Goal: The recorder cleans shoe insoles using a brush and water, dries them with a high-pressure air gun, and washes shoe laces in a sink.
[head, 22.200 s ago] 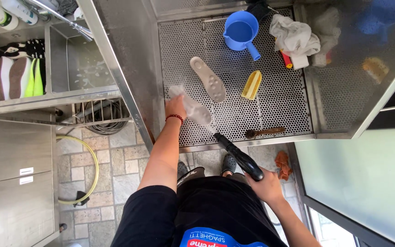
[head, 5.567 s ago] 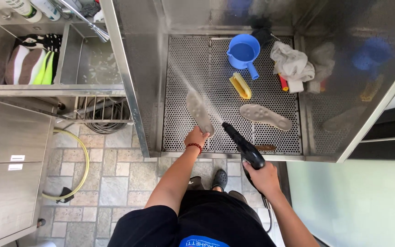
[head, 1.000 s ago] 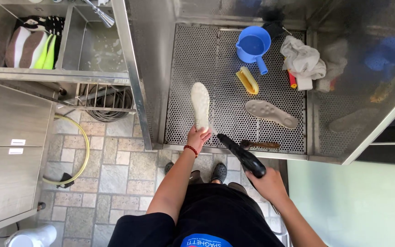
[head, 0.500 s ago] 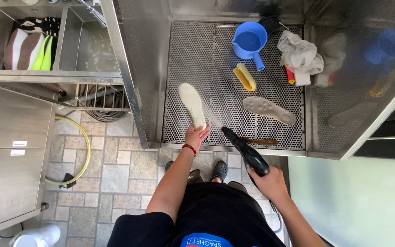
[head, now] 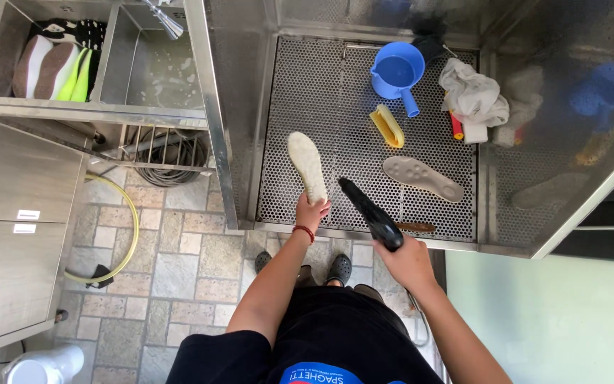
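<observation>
- The left hand (head: 312, 211) sits at the centre of the frame, fingers wrapped around the heel end of a pale insole (head: 307, 164) held up over the perforated steel tray (head: 335, 92).
- The right hand (head: 408, 262), lower centre-right, is clenched on a black spray gun (head: 369, 213) whose nozzle points up-left toward that insole.
- A 2nd, grey insole (head: 422, 178) lies flat on the tray, right of centre.
- Above it sit a yellow brush (head: 387, 126), a blue jug (head: 395, 73) and what looks like a crumpled white cloth (head: 472, 96).
</observation>
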